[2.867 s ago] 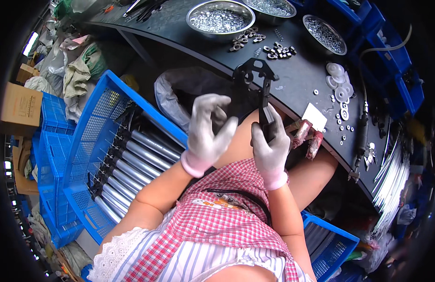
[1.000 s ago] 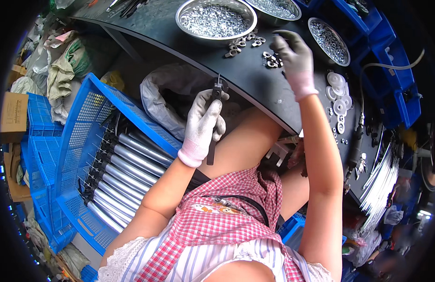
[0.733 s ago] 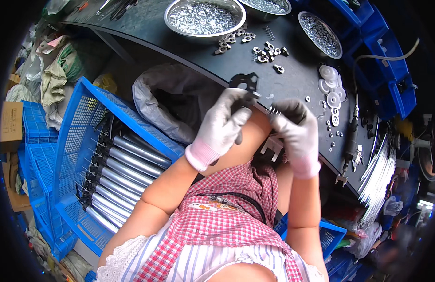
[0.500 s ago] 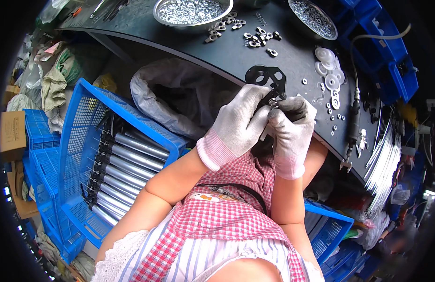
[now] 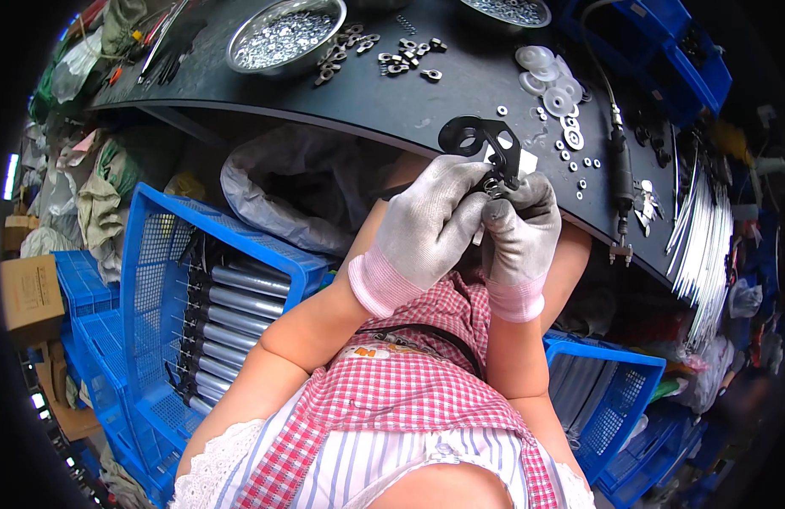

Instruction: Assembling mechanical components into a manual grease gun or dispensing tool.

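Observation:
Both of my hands wear whitish knit gloves with pink cuffs and meet in front of the table edge. My left hand [image 5: 428, 222] is closed on a black bracket [image 5: 504, 151] with a round ring and a flat plate with holes, which sticks up beyond the fingers. A small metal coil spring [image 5: 492, 187] sits at the bracket's lower end, between the fingertips of the two hands. My right hand [image 5: 522, 231] pinches at that spring, thumb bent toward it. The fingers partly hide the lower end of the bracket and a pale piece behind it.
On the dark table [image 5: 392, 110] stand metal bowls of small nuts [image 5: 286, 38], with small metal fittings [image 5: 402, 58], white plastic discs [image 5: 558, 102] and washers nearby. A hanging power screwdriver [image 5: 621, 170] and thin rods [image 5: 702, 237] lie right. A blue crate [image 5: 138, 280] of metal tubes stands left.
The view has shifted, so the table and bowls sit higher and farther left. My hands stay together on the bracket, which has tilted slightly; the spring is still between the fingertips.

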`<state>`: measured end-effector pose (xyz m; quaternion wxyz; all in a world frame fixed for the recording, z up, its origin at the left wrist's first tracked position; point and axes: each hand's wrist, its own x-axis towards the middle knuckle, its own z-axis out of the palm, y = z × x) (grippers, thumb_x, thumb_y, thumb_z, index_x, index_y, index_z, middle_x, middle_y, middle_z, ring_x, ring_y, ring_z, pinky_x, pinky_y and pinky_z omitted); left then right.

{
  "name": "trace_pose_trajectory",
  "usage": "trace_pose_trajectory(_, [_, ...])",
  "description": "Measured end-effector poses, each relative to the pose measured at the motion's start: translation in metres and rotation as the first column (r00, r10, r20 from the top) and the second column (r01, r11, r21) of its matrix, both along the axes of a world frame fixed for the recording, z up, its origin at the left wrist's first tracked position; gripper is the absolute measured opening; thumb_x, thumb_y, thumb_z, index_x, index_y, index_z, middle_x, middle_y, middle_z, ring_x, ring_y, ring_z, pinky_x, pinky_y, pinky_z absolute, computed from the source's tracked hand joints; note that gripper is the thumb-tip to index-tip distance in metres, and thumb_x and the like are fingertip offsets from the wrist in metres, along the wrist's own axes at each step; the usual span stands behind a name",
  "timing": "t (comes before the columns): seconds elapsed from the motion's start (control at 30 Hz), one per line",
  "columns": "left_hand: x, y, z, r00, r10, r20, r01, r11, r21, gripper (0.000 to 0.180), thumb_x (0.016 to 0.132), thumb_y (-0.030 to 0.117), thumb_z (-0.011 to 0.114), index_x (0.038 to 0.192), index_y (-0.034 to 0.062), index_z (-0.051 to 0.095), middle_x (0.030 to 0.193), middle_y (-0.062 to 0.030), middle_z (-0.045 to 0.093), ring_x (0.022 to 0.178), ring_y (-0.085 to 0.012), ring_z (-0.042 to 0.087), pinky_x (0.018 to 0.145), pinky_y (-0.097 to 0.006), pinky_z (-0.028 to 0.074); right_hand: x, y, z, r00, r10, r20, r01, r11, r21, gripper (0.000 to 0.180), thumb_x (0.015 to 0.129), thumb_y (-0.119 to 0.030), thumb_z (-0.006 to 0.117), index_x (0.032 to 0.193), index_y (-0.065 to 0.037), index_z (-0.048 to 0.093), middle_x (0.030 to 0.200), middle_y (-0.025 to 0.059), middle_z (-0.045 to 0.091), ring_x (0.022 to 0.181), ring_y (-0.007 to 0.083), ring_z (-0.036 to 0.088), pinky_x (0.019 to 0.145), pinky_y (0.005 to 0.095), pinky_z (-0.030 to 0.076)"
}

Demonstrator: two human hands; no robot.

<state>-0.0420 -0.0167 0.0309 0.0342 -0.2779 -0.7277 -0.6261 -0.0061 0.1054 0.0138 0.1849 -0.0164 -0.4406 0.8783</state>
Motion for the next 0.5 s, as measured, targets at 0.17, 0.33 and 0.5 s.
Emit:
trace_pose_trajectory(0.17, [-0.002, 0.016, -0.003, 0.976, -0.040, -0.213, 0.036, 0.999, -0.023, 0.023, 0.086, 0.006, 0.062, 0.108, -0.0011, 0.061, 0.103, -0.0181, 0.063, 0.083, -0.0329, 0.068, 0.070, -0.034, 0.054, 0.016, 0.016, 0.015, 0.988, -0.007, 0.153, 0.021, 0.996, -0.091, 0.028, 0.075, -0.001, 0.081, 0.084, -0.005, 0.055, 0.082, 0.0033, 0.064, 0.072, 0.0096, 0.061, 0.065, 0.0225, 0.051])
trace_pose_trajectory(0.33, [0.000, 0.019, 0.001, 0.990, -0.106, -0.094, 0.090, 0.984, -0.154, 0.019, 0.080, 0.002, 0.061, 0.098, -0.0025, 0.062, 0.096, -0.0164, 0.063, 0.076, -0.0265, 0.066, 0.067, -0.031, 0.052, 0.028, 0.045, 0.016, 0.970, -0.025, 0.240, -0.082, 0.902, 0.424, 0.021, 0.074, -0.008, 0.077, 0.084, -0.001, 0.059, 0.076, -0.0011, 0.058, 0.065, 0.0072, 0.052, 0.060, 0.0236, 0.045])
trace_pose_trajectory(0.5, [-0.001, 0.004, -0.006, 0.980, -0.108, 0.169, 0.131, 0.983, -0.130, 0.016, 0.085, 0.001, 0.053, 0.098, -0.0050, 0.060, 0.091, -0.0075, 0.059, 0.061, -0.0067, 0.050, 0.054, -0.022, 0.040, 0.045, 0.172, 0.036, 0.698, -0.672, 0.246, 0.318, 0.598, 0.735, 0.019, 0.087, -0.017, 0.065, 0.090, 0.001, 0.069, 0.073, 0.0030, 0.065, 0.070, 0.0101, 0.058, 0.067, 0.0263, 0.048])
